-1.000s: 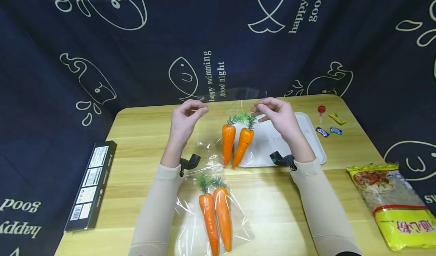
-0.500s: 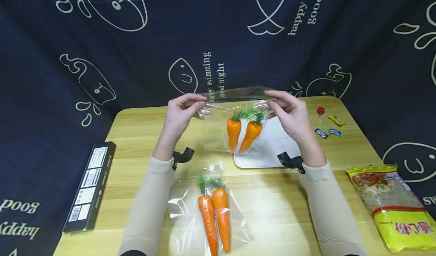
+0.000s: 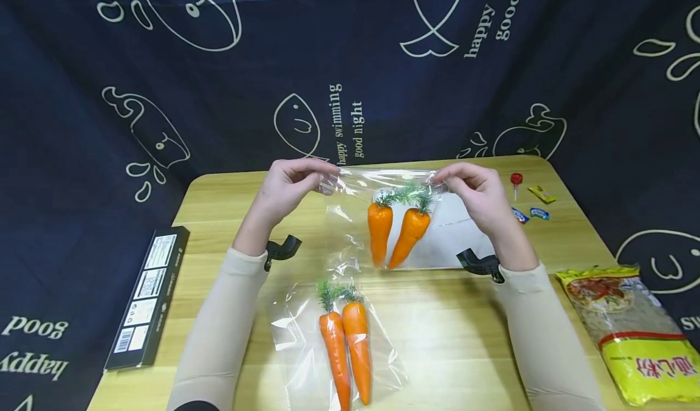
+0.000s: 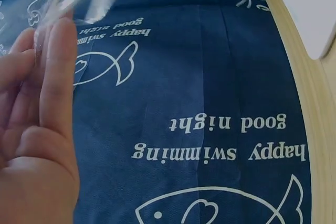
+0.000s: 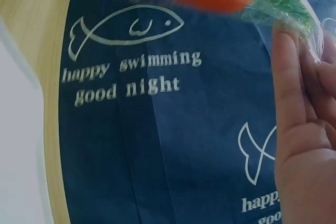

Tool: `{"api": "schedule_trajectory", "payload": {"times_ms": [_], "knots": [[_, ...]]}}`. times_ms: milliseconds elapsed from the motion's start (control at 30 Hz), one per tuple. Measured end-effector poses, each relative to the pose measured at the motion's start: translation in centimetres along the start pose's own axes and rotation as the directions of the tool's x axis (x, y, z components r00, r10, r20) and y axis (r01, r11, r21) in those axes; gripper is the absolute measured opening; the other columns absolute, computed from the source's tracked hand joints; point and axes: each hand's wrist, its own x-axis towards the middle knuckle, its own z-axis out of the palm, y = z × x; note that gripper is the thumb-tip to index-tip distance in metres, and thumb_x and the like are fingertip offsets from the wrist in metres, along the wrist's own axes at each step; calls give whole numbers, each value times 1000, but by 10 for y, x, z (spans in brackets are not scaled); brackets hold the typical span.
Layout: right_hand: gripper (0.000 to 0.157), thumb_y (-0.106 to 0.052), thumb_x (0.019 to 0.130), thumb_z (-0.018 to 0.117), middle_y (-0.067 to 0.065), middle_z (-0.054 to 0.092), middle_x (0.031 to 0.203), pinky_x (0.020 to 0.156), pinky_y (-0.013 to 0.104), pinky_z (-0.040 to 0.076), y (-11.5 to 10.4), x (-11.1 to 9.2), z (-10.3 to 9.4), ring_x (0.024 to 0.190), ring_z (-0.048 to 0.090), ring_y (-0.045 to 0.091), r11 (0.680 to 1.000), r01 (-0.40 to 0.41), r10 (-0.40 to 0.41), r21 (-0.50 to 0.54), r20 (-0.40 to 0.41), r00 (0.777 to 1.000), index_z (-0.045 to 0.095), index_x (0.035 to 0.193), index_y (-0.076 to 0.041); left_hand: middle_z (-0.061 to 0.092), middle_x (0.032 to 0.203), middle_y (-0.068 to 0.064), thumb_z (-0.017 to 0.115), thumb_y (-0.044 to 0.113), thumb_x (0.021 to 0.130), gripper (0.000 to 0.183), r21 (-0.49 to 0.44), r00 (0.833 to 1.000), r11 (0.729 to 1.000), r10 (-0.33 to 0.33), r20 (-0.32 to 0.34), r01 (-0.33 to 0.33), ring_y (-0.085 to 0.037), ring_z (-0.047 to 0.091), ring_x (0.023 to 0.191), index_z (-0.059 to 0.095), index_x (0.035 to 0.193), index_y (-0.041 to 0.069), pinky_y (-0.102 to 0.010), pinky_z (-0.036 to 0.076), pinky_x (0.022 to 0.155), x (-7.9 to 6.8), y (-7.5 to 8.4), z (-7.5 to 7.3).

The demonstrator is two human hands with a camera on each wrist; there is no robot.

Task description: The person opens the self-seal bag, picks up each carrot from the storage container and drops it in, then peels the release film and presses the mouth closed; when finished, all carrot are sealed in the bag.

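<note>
A clear plastic bag [image 3: 350, 228] with two orange carrots [image 3: 380, 231] in it hangs between my hands, its top edge stretched across. My left hand [image 3: 292, 186] pinches the bag's upper left corner, and my right hand [image 3: 470, 189] pinches the upper right one. In the left wrist view, clear film lies between the thumb and fingers [image 4: 58, 72]. Green carrot tops [image 5: 286, 3] press against the film beside the fingers in the right wrist view. Nearer to me, a second clear bag [image 3: 298, 350] with two more carrots [image 3: 358, 350] lies flat on the table.
Behind the hanging bag is a white tray [image 3: 454, 241], partly hidden. A red lollipop [image 3: 516, 180] and small wrapped sweets [image 3: 541, 194] lie at the far right. A yellow food packet [image 3: 634, 332] lies at the right edge, a black box [image 3: 147, 295] at the left.
My hands moved apart, the left one leftward and the right one rightward, drawing the bag's top edge tight. The upper carrots shifted right and spread, rising and then coming down. The lower bag stayed put.
</note>
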Motion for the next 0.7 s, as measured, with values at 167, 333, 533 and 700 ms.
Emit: {"api": "schedule_trajectory", "payload": {"times_ms": [167, 333, 533, 700], "knots": [[21, 0, 101, 50, -2, 74, 108, 89, 19, 54, -2, -4, 0, 102, 68, 12, 996, 90, -89, -11, 63, 994, 67, 110, 12, 69, 115, -14, 55, 3, 99, 22, -65, 999, 997, 47, -1, -47, -36, 69, 100, 73, 111, 4, -42, 61, 86, -1, 0, 7], [21, 10, 86, 70, -3, 74, 101, 77, 15, 55, -5, -5, 12, 87, 69, 9, 977, 160, -169, -141, -52, 984, 70, 107, 7, 73, 101, -10, 78, 9, 86, 17, -13, 982, 994, 103, -157, -106, -26, 71, 87, 74, 103, 6, -38, 63, 77, 2, -1, 24], [27, 17, 77, 75, -3, 76, 93, 72, 18, 58, -2, -6, 20, 78, 71, 10, 953, 232, -262, -196, -148, 954, 74, 101, 4, 72, 96, -9, 77, 1, 85, 25, -75, 970, 985, 139, -202, -157, -37, 69, 83, 70, 108, 5, -38, 63, 68, 1, -8, 29], [25, 20, 76, 73, 3, 77, 92, 72, 17, 58, -7, -7, 24, 78, 71, 11, 962, 239, -263, -135, -201, 944, 72, 99, 10, 65, 125, -12, 83, 10, 80, 83, -403, 997, 913, 71, -9, -69, -36, 64, 112, 39, 150, 22, -44, 57, 95, -1, -15, 35]]}}
